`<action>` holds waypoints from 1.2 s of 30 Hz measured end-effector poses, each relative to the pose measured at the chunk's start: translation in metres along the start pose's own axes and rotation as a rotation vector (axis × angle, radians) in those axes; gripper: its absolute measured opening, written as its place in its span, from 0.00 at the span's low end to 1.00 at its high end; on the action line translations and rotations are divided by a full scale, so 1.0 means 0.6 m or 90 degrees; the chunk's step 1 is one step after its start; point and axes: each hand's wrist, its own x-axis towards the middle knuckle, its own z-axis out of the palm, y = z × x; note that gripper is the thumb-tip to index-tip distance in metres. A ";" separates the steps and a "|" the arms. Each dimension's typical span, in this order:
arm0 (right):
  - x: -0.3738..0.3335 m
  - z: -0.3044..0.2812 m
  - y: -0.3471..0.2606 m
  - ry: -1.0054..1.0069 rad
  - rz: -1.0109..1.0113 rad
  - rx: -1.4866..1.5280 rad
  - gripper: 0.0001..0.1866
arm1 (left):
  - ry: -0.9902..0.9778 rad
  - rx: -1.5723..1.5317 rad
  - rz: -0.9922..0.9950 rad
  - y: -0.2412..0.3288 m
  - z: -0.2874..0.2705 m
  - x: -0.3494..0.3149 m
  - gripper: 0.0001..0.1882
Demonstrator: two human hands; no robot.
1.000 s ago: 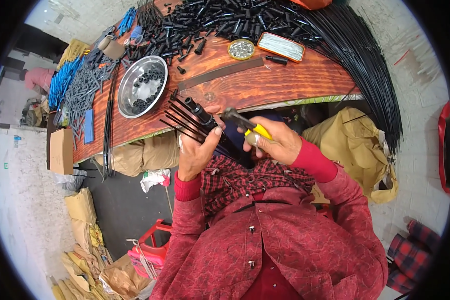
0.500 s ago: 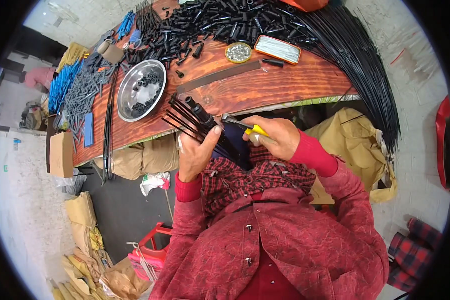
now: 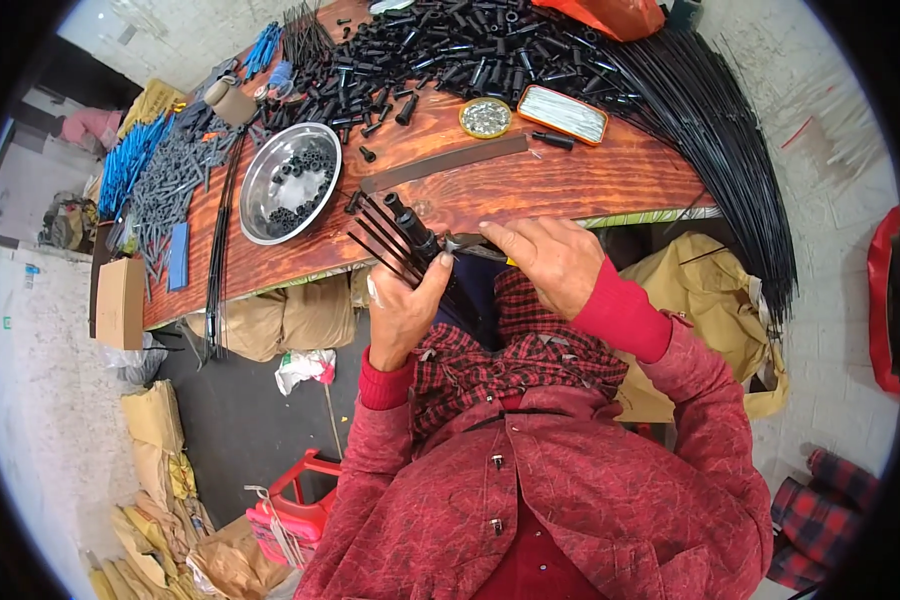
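Note:
My left hand (image 3: 403,312) is wrapped round a black frame (image 3: 407,222), a ribbed tube with several thin black rods beside it, much like an umbrella frame. The thumb presses against the tube's collar, and the frame's lower end runs down over my lap. In my right hand (image 3: 558,262) is a pair of pliers (image 3: 480,250) with metal jaws and a yellow handle, mostly covered by the fingers. Its jaws are close to the collar beside my left thumb; whether they grip anything is too small to tell.
On the wooden table (image 3: 450,200) lie a steel bowl (image 3: 250,215) of black rings, a flat metal bar (image 3: 445,163), a round tin (image 3: 486,118), a tray of pins (image 3: 562,115) and a heap of black tubes (image 3: 470,50). Long black rods (image 3: 725,150) hang off the right side.
The pliers' yellow handle has turned downward and is now mostly hidden under my right hand, whose fingers reach farther left. The frame in my left hand has shifted slightly right.

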 end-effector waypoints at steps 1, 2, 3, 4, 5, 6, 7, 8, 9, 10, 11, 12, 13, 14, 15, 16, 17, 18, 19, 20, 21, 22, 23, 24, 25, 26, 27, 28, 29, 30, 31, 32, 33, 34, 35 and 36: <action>0.001 0.003 0.008 0.013 -0.025 -0.012 0.31 | 0.002 -0.004 -0.001 0.001 0.002 0.001 0.10; 0.001 0.006 0.014 0.027 -0.050 -0.025 0.31 | 0.003 -0.005 0.000 0.000 0.002 0.002 0.10; 0.002 0.008 0.020 0.027 -0.051 -0.026 0.31 | 0.000 -0.003 -0.002 -0.002 0.003 0.002 0.10; 0.002 0.010 0.025 0.022 -0.058 -0.002 0.31 | -0.002 -0.002 -0.003 -0.002 0.003 0.002 0.10; 0.002 0.012 0.027 0.018 -0.064 0.022 0.32 | -0.001 -0.003 -0.002 -0.001 0.004 0.002 0.10; 0.002 0.015 0.027 0.018 -0.066 0.021 0.32 | 0.013 0.004 0.006 0.001 0.005 0.002 0.10; 0.002 0.018 0.024 0.021 -0.059 -0.002 0.29 | 0.027 0.010 0.015 0.003 0.005 0.003 0.10; 0.001 0.020 0.022 0.024 -0.051 -0.024 0.27 | 0.028 0.010 0.015 0.006 0.005 0.002 0.10; 0.001 0.020 0.022 0.024 -0.051 -0.023 0.27 | 0.025 0.018 0.013 0.010 0.005 0.002 0.10; 0.000 0.021 0.021 0.017 -0.041 -0.012 0.27 | 0.022 0.026 0.011 0.012 0.005 0.002 0.10; 0.001 0.021 0.021 0.010 -0.032 0.000 0.27 | 0.023 0.026 0.012 0.012 0.004 0.002 0.10; 0.001 0.020 0.021 0.011 -0.033 0.000 0.27 | 0.015 0.028 0.010 0.010 0.001 0.001 0.10; 0.000 0.019 0.021 0.003 -0.031 0.045 0.28 | 0.007 0.030 0.009 0.010 -0.001 0.001 0.11; -0.001 0.019 0.022 -0.006 -0.028 0.089 0.29 | 0.007 0.030 0.010 0.009 -0.003 0.001 0.11; -0.003 0.018 0.026 -0.005 -0.028 0.088 0.29 | -0.007 0.007 0.009 0.009 -0.005 0.001 0.12; -0.005 0.017 0.031 -0.084 0.007 0.233 0.25 | -0.022 -0.017 0.008 0.008 -0.007 0.002 0.14; -0.007 0.016 0.034 -0.163 0.043 0.379 0.21 | -0.022 -0.017 0.007 0.006 -0.012 0.001 0.14; -0.007 0.015 0.035 -0.163 0.044 0.379 0.21 | -0.049 -0.017 0.016 0.002 -0.019 0.001 0.15; -0.006 0.012 0.035 -0.220 0.086 0.449 0.18 | -0.077 -0.018 0.025 -0.001 -0.022 0.001 0.16; -0.004 0.009 0.036 -0.278 0.128 0.518 0.16 | -0.075 -0.045 0.042 0.010 -0.017 0.002 0.16; -0.003 0.006 0.036 -0.278 0.128 0.519 0.16 | -0.076 -0.045 0.041 0.012 -0.018 0.002 0.16; -0.001 0.002 0.036 -0.287 0.114 0.526 0.16 | -0.079 -0.042 0.041 0.013 -0.018 0.001 0.16; 0.001 -0.001 0.037 -0.296 0.100 0.533 0.16 | -0.082 -0.040 0.042 0.013 -0.019 0.002 0.16; 0.004 -0.003 0.038 -0.296 0.099 0.533 0.16 | -0.081 -0.039 0.043 0.011 -0.022 0.002 0.16; 0.007 -0.005 0.040 -0.325 0.105 0.563 0.16 | -0.099 -0.022 0.024 0.006 -0.028 0.001 0.17; 0.008 -0.007 0.041 -0.354 0.112 0.592 0.16 | -0.117 -0.006 0.004 0.007 -0.030 0.001 0.18; 0.009 -0.011 0.042 -0.353 0.112 0.592 0.16 | -0.118 -0.006 0.005 0.008 -0.028 -0.001 0.18; 0.011 -0.015 0.042 -0.380 0.169 0.701 0.17 | -0.125 -0.068 -0.012 0.010 -0.025 -0.003 0.19; 0.011 -0.017 0.043 -0.407 0.227 0.810 0.17 | -0.131 -0.129 -0.030 0.013 -0.023 -0.005 0.19; 0.011 -0.018 0.046 -0.407 0.227 0.810 0.17 | -0.131 -0.130 -0.030 0.015 -0.024 -0.004 0.19; 0.011 -0.019 0.048 -0.404 0.159 0.724 0.17 | -0.132 -0.082 -0.011 0.018 -0.026 -0.003 0.20; 0.012 -0.020 0.051 -0.398 0.093 0.637 0.17 | -0.133 -0.034 0.008 0.020 -0.027 0.000 0.20; 0.012 -0.020 0.051 -0.396 0.093 0.636 0.17 | -0.134 -0.034 0.009 0.024 -0.025 0.000 0.20; 0.013 -0.021 0.050 -0.389 0.078 0.601 0.16 | -0.129 -0.060 -0.002 0.029 -0.021 -0.001 0.19; 0.014 -0.021 0.049 -0.383 0.063 0.566 0.16 | -0.123 -0.085 -0.013 0.032 -0.020 -0.003 0.19; 0.015 -0.024 0.048 -0.381 0.062 0.565 0.16 | -0.130 -0.105 -0.027 0.031 -0.021 -0.004 0.18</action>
